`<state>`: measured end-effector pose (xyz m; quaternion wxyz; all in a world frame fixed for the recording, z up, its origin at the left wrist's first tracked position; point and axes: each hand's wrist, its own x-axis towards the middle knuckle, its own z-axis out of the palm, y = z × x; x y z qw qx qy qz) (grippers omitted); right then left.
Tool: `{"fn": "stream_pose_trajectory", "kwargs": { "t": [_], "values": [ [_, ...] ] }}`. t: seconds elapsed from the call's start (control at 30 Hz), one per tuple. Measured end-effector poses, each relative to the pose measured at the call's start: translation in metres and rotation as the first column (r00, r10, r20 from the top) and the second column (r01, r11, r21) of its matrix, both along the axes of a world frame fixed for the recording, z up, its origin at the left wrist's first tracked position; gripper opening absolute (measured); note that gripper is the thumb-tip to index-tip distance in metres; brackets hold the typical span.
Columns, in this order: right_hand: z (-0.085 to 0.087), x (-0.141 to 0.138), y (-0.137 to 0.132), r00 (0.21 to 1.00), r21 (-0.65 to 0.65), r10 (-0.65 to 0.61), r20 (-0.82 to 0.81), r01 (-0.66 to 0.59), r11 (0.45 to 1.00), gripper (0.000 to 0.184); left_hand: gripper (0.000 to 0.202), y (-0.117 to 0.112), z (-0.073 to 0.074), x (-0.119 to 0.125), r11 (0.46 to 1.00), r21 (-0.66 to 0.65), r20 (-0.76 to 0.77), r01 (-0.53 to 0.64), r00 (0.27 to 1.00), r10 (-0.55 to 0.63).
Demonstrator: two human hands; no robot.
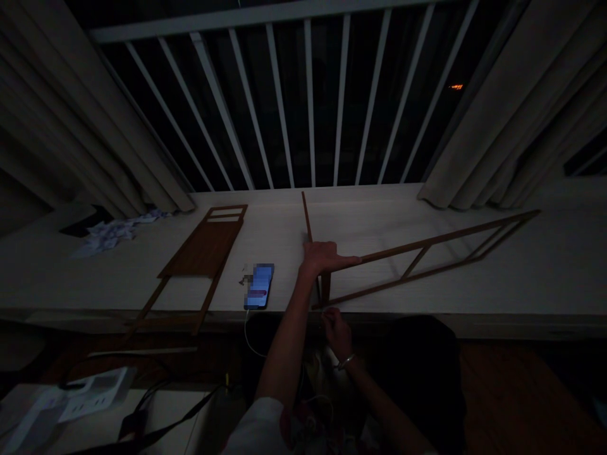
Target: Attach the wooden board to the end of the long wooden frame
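A wooden frame (417, 248) with long side rails and crossbars lies tilted on the white ledge, stretching off to the right. My left hand (325, 258) is closed over its near-left end, one finger extended along the upper rail. From under that hand a thin wooden bar (306, 215) points toward the railing. Just below the frame's lower corner, my right hand (337, 332) is closed in a pinch; whatever lies between its fingertips is too dark to make out. A lit phone (259, 287) with a cable rests left of my left forearm, beside some small dark pieces (245, 279).
Another wooden piece (203, 243) with a solid panel and legs lies at left, its legs overhanging the ledge (279, 221). Crumpled papers (111, 232) sit farther left. White railing (310, 101) and curtains (493, 114) stand behind. A power strip (97, 393) and cords are at lower left.
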<state>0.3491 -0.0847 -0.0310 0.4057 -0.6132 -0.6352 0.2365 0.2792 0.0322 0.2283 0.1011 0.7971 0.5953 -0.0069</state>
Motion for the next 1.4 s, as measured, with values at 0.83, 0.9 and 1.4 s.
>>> {"fn": "stream_pose_trajectory", "kwargs": {
  "t": [0.83,0.9,1.4],
  "values": [
    [0.035,0.014,0.003,0.894,0.136,0.084,0.441,-0.159,0.978,0.011,0.070,0.001,-0.001,-0.001,1.000,-0.017,0.002,0.017,1.000,-0.017],
    [0.038,0.015,0.004,0.882,0.143,0.080,0.464,-0.163,0.976,0.012,0.069,0.000,-0.001,-0.001,1.000,-0.004,0.005,0.017,1.000,-0.017],
    [0.044,0.024,0.010,0.842,0.154,0.113,0.528,-0.226,0.962,0.013,0.069,-0.001,0.001,0.000,1.000,-0.021,-0.006,-0.007,1.000,0.006]
  ]
}}
